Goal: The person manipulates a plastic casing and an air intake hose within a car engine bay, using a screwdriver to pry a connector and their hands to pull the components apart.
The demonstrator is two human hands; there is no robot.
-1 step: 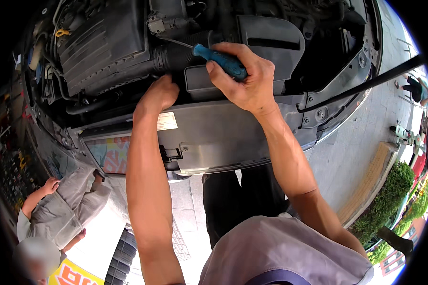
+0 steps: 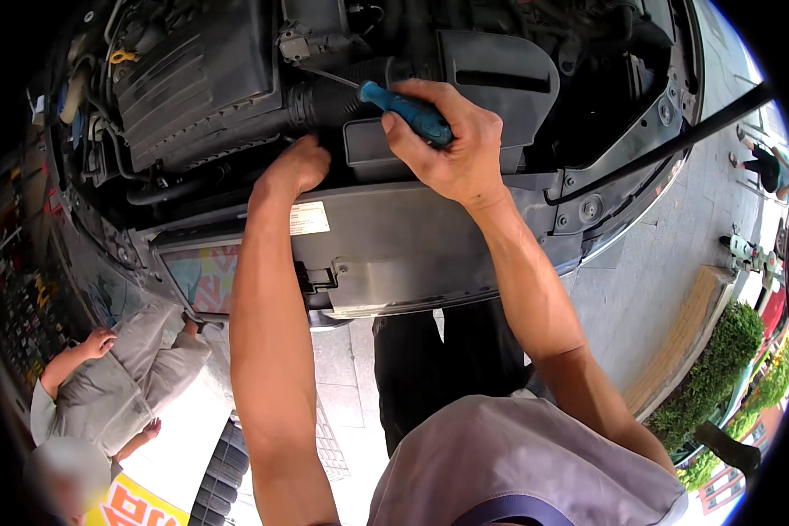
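A screwdriver (image 2: pixel 416 116) with a blue handle is gripped in my right hand (image 2: pixel 460 145). Its thin metal shaft points up and left, with the tip beside a small metal-faced part (image 2: pixel 296 48) near the black ribbed intake hose (image 2: pixel 316 103). My left hand (image 2: pixel 302 167) reaches down into the gap between the black air filter housing (image 2: pixel 197 83) and the front panel (image 2: pixel 412 232). Its fingers are curled together, and their tips are hidden below the hose. Whatever they hold cannot be made out. A black box-shaped cover (image 2: pixel 381 145) lies between my hands.
A black prop rod (image 2: pixel 675 153) slants from the front panel toward the upper right. At the lower left sits a person in grey clothes (image 2: pixel 123 386), near a black tyre (image 2: pixel 219 473). A paved walkway (image 2: pixel 640 289) and a hedge (image 2: pixel 719 377) lie to the right.
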